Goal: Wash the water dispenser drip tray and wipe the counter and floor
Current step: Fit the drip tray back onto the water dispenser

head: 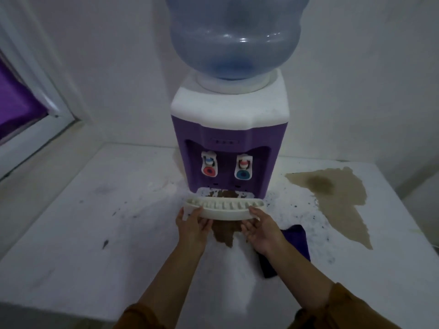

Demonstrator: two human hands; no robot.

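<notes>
A purple and white water dispenser with a blue bottle stands on the white counter. Its cream drip tray is out of the slot, tilted, held just in front of the base. My left hand grips the tray's left end, thumb on the rim. Fingers of my right hand curl under the tray's right end. Brown liquid stains the slot floor and pools on the counter beneath the tray.
A large brown puddle spreads over the counter at the right. A dark purple cloth lies beside my right wrist. Dark specks dot the counter. A window with a purple curtain is at the left; walls close the back.
</notes>
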